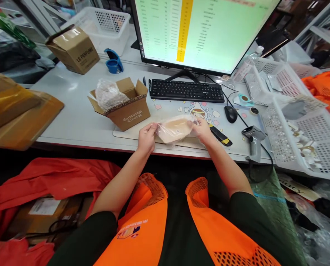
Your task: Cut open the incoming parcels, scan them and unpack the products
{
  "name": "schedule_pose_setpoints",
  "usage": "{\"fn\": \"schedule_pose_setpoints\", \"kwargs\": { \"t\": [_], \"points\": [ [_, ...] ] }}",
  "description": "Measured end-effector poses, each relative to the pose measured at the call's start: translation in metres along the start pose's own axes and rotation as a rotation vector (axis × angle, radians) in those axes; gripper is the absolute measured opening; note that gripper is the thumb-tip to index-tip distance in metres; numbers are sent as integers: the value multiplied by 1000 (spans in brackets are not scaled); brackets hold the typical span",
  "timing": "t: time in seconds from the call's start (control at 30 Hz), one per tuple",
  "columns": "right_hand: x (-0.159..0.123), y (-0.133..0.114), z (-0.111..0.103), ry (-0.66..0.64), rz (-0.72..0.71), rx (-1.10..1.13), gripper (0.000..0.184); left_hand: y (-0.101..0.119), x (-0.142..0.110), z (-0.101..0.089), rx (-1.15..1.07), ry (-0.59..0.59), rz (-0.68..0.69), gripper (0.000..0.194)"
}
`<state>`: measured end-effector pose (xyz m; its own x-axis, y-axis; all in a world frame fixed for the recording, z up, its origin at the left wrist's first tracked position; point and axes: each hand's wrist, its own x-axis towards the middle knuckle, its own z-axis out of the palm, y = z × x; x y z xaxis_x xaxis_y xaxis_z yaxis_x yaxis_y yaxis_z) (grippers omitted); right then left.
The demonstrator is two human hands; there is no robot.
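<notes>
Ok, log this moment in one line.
left grip: pinching one end of clear bag | right grip: pinching other end | bag contents: beige item | open carton: left of bag, bubble wrap protruding

Single head-worn view, forward and down across the desk (73,111)

Black keyboard (187,90) before a lit monitor (209,37), mouse (231,114) nearby, grey scanner (255,142) beside white basket (324,129)

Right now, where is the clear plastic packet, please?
In the head view, the clear plastic packet is near the centre, held by the left hand and right hand, below the keyboard and just right of the Momo's Workshop box.
</notes>
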<state>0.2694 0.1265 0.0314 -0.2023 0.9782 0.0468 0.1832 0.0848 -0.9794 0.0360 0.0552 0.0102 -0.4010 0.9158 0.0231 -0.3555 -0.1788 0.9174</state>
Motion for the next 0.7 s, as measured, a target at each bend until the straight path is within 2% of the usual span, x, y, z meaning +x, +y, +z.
{"fn": "schedule_pose_setpoints", "kwargs": {
  "t": [0.17,0.27,0.37,0.43,0.53,0.7],
  "points": [
    [-12,-2,16,-73,9,5,48,-6,-1,-2,-68,122,-53,56],
    [-20,-5,24,-88,27,-80,51,-4,-7,5,0,95,-40,61],
    [-27,-6,24,-49,34,-64,49,2,-11,9,89,75,54,61],
    [-32,-5,20,10,26,-31,46,5,-11,7,92,133,135,58],
    [-40,-3,11,179,27,23,42,6,-4,0,42,229,196,54],
    [-45,1,2,424,-11,129,43,0,2,-5,31,253,213,49]
  ]
}}
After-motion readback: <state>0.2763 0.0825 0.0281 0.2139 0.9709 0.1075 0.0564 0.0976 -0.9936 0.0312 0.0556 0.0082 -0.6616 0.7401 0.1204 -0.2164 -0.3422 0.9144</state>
